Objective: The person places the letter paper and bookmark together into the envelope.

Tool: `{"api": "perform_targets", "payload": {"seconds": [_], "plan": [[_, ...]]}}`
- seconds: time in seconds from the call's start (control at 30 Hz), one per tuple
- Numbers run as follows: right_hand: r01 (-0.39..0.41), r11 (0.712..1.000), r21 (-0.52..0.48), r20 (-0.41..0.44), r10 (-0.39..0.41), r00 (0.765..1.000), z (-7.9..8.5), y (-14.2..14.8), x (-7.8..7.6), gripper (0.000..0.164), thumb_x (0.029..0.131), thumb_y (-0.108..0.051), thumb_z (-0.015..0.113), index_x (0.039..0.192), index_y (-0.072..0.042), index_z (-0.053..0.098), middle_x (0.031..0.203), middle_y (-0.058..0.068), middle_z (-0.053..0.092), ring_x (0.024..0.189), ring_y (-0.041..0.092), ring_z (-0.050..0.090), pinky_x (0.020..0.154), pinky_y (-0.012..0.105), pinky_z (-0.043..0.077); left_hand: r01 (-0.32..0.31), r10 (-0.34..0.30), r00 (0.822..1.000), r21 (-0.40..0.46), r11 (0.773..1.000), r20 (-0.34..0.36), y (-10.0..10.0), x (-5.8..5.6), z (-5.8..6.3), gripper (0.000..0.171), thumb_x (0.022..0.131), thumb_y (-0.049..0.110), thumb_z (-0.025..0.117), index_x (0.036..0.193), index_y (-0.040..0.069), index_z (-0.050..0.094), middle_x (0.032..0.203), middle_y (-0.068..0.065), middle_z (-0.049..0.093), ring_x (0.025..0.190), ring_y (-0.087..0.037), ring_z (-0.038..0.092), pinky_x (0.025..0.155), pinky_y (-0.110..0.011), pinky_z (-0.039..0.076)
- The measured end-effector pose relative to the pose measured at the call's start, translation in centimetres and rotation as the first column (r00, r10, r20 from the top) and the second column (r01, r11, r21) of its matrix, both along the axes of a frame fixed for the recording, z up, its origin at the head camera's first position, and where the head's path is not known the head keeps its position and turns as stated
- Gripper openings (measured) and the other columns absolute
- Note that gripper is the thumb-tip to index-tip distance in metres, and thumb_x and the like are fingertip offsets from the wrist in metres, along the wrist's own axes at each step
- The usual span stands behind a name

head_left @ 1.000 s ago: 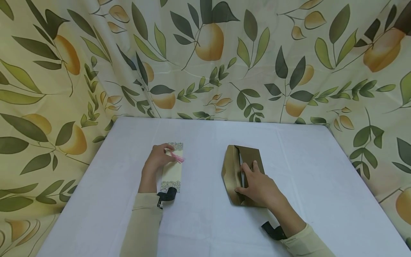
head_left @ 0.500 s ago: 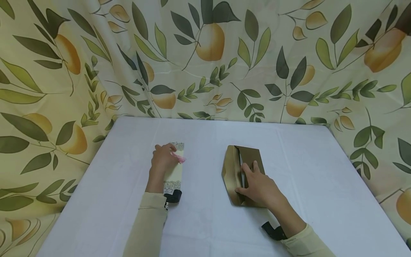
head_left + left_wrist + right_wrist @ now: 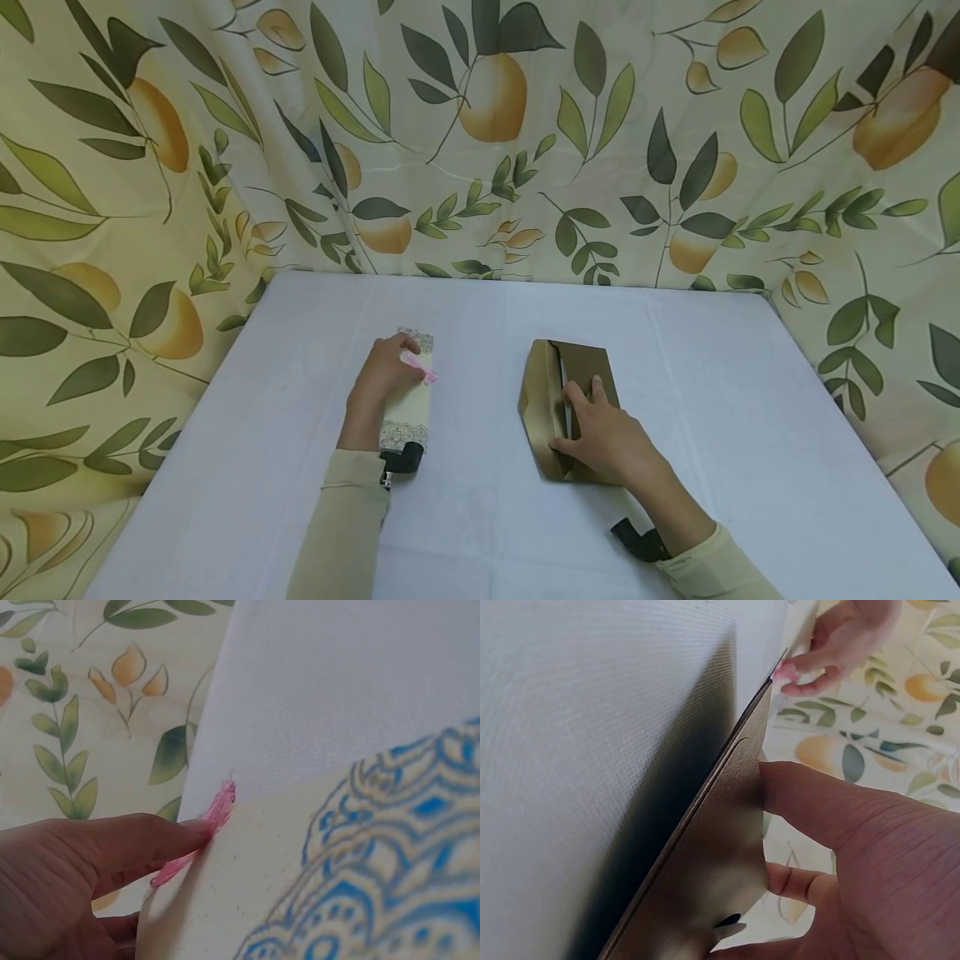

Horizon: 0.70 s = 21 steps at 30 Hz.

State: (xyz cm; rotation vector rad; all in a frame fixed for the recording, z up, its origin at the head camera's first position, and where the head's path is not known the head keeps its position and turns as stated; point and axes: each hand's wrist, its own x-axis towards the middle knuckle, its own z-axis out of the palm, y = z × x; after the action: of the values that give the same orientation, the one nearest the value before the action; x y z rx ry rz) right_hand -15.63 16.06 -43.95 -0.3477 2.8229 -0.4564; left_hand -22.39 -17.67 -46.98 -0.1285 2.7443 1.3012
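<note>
In the head view my left hand (image 3: 385,367) pinches a long cream card (image 3: 407,406) with lace-like patterned bands at its ends. A pink tassel (image 3: 419,368) shows at its fingertips. The left wrist view shows the thumb pressing the tassel (image 3: 221,804) against the card (image 3: 255,847), whose print is blue mandala-like. Further right, my right hand (image 3: 603,433) grips a gold-brown envelope (image 3: 588,360) at its opening, flap spread out to the left. The thumb lies by the flap, index finger at the gap. From the right wrist, the envelope (image 3: 727,817) looks tilted along its edge.
Both hands work over a table with a white cloth (image 3: 480,517). A curtain (image 3: 480,200) printed with fruit and leaves hangs behind and at the sides. Black wrist-camera mounts (image 3: 403,458) sit at the cuffs.
My left hand has shifted slightly to the right, and the card and tassel have moved a little right with it. The right hand and envelope stay in place.
</note>
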Motion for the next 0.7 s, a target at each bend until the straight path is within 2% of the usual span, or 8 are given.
{"api": "perform_targets", "payload": {"seconds": [0.13, 0.33, 0.53, 0.7], "plan": [[-0.001, 1.000, -0.004, -0.004, 0.001, 1.000, 0.0, 0.1, 0.0, 0.073, 0.086, -0.037, 0.085, 0.138, -0.007, 0.044, 0.153, 0.050, 0.018, 0.051, 0.025, 0.054, 0.049, 0.039, 0.043, 0.033, -0.034, 0.999, -0.022, 0.999, -0.006, -0.1, 0.1, 0.4, 0.032, 0.086, 0.005, 0.075, 0.117, 0.004, 0.065, 0.147, -0.024, 0.053, 0.121, -0.040, 0.053, 0.097, -0.054, 0.044], [0.002, 1.000, -0.010, 0.005, -0.002, 1.000, 0.0, 0.2, 0.0, 0.074, 0.087, -0.037, 0.085, 0.140, -0.006, 0.043, 0.153, 0.049, 0.018, 0.051, 0.025, 0.055, 0.050, 0.040, 0.044, 0.068, -0.067, 0.997, -0.024, 0.997, 0.038, -0.8, -0.1, 0.7, 0.036, 0.090, 0.011, 0.075, 0.123, 0.003, 0.063, 0.148, -0.023, 0.052, 0.131, -0.042, 0.049, 0.104, -0.057, 0.040], [0.002, 1.000, -0.005, 0.009, -0.002, 1.000, -0.1, 0.4, -0.2, 0.075, 0.087, -0.037, 0.084, 0.141, -0.006, 0.043, 0.153, 0.049, 0.017, 0.052, 0.026, 0.056, 0.052, 0.043, 0.046, 0.084, -0.084, 0.994, 0.002, 0.996, 0.069, -1.6, -0.2, 1.4, 0.045, 0.083, 0.005, 0.080, 0.125, 0.001, 0.065, 0.145, -0.024, 0.052, 0.128, -0.040, 0.048, 0.103, -0.056, 0.042], [0.006, 1.000, -0.016, 0.019, -0.006, 1.000, -0.2, 0.5, -0.2, 0.072, 0.087, -0.036, 0.084, 0.139, -0.007, 0.044, 0.154, 0.049, 0.016, 0.051, 0.026, 0.056, 0.053, 0.043, 0.046, 0.143, -0.135, 0.982, -0.053, 0.988, 0.130, -1.7, 0.4, 2.3, 0.065, 0.076, -0.001, 0.084, 0.138, 0.006, 0.063, 0.153, -0.022, 0.047, 0.140, -0.042, 0.041, 0.110, -0.058, 0.036]]}}
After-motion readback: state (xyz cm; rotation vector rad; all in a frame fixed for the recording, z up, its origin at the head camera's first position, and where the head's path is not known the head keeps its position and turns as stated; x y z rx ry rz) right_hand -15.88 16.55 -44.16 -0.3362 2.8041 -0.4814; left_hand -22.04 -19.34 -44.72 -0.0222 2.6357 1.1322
